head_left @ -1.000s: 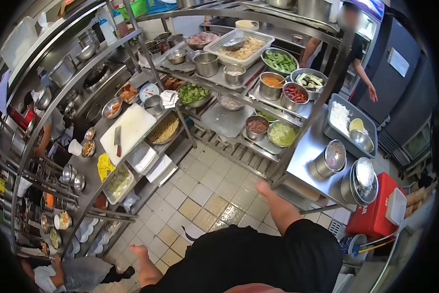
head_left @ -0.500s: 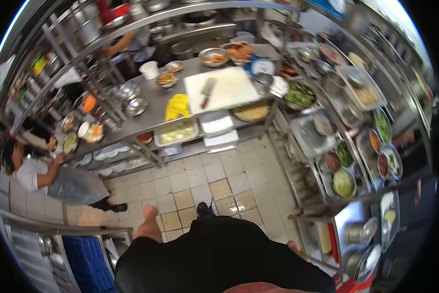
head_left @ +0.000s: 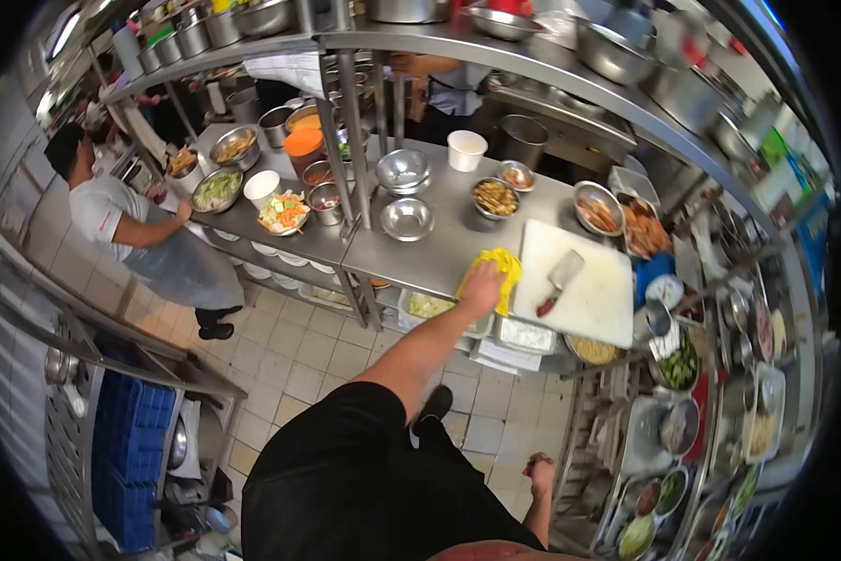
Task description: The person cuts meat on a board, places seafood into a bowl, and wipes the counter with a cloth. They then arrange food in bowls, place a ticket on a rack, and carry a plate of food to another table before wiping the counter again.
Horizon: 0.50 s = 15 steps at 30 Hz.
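My left hand (head_left: 481,285) reaches out to the steel counter (head_left: 430,257) and rests on a crumpled yellow cloth (head_left: 505,266), fingers closed on its near edge. Just right of the cloth lies a white cutting board (head_left: 589,304) with a cleaver (head_left: 559,279) on it. My right hand (head_left: 539,472) hangs by my side above the tiled floor and holds nothing; its fingers are loosely apart.
Steel bowls (head_left: 406,218), a white cup (head_left: 465,150) and dishes of food (head_left: 495,196) crowd the counter. A co-worker in a grey apron (head_left: 173,257) bends at the counter's left end. Blue crates (head_left: 130,439) sit low left. A rack of food containers (head_left: 682,430) lines the right.
I have turned and stepped up to the counter. My left arm, which hung at my side, has stretched forward onto the yellow cloth. My right hand stays low.
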Motion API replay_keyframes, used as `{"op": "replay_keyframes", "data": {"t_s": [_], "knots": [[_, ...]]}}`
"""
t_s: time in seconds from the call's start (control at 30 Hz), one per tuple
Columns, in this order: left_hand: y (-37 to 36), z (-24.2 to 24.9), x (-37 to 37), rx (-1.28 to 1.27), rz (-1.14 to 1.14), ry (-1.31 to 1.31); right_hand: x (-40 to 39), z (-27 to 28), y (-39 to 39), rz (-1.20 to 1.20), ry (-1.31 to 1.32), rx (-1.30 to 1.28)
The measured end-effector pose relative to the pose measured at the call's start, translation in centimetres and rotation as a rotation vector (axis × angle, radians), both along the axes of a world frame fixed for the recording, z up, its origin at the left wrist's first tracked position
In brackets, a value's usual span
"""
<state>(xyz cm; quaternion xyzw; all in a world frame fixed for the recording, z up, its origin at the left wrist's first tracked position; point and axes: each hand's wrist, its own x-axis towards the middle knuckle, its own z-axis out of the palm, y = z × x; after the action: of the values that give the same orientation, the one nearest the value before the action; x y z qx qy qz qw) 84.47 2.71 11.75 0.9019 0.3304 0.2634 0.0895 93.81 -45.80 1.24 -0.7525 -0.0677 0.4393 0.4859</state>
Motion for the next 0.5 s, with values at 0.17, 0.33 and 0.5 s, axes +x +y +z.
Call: {"op": "replay_keyframes", "data": {"t_s": [0.17, 0.33, 0.5], "knots": [[3.7, -3.8, 3.3, -0.229, -0.003, 0.127, 1.6, -0.1, 11.8, 0.311, 0.081, 0.026], [5.4, -3.8, 1.8, -0.429, -0.113, 0.086, 3.2, 5.8, 22.9, 0.559, 0.055, 0.043], [4.7, -6.5, -7.7, -0.477, -0.205, -0.313, 4.4, 12.8, 36.0, 0.698, -0.071, 0.111]]}}
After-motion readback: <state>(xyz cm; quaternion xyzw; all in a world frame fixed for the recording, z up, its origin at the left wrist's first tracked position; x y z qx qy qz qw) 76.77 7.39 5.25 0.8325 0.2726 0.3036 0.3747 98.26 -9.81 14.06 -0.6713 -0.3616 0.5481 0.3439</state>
